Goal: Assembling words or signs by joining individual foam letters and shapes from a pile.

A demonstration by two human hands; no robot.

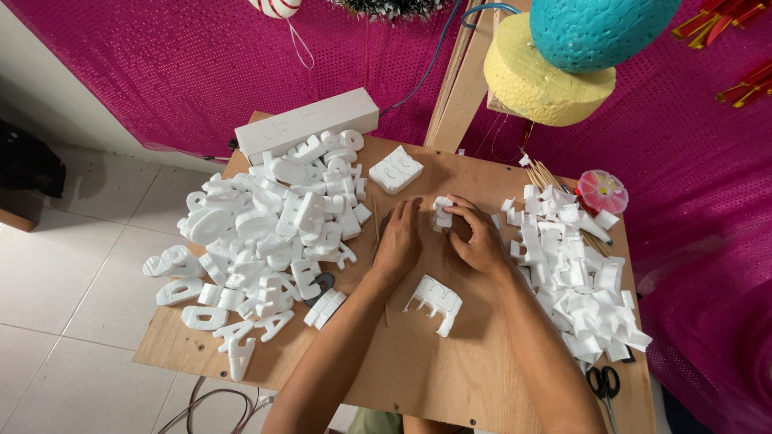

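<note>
My left hand (399, 238) and my right hand (479, 239) meet over the middle of a brown wooden board (450, 370). Both hands grip a small white foam piece (443, 212) between the fingertips. A larger white foam cut-out (435, 302) lies flat on the board just below my hands. A thin wooden stick (375, 225) lies beside my left hand.
A big pile of white foam letters (265, 233) covers the board's left half. Foam scraps (579, 273) heap up on the right, scissors (605, 384) below them. A square foam block (395, 169), a long white box (305, 122), a round pink container (601, 191) sit at the back.
</note>
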